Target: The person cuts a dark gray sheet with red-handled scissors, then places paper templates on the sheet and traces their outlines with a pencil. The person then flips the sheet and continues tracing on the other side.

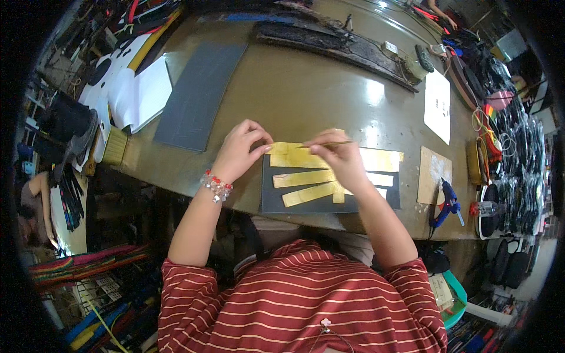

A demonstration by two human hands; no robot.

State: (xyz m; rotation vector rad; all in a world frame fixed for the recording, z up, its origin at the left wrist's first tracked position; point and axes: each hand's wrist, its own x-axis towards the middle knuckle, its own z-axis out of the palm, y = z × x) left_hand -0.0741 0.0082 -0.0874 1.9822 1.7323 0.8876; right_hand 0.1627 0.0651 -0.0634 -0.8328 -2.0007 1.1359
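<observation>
Yellow strips lie on a dark grey board (382,203) near the table's front edge. My left hand (240,150), a beaded bracelet on its wrist, pinches the left end of the widest yellow strip (288,156) between thumb and finger. In my right hand (341,154) is a thin brown stick-like tool (342,143); whether it is a brush or a pencil I cannot tell. Its tip points left, over that strip. Two narrower strips, an upper one (300,178) and a lower one (303,195), fan out below, partly hidden by my right hand and forearm.
A blue glue gun (448,203) lies right of the board, by a tan card (428,176). Farther off are a white sheet (436,106) and a long dark bar (335,50). Leftward lie a large grey sheet (203,97) and white paper (152,94).
</observation>
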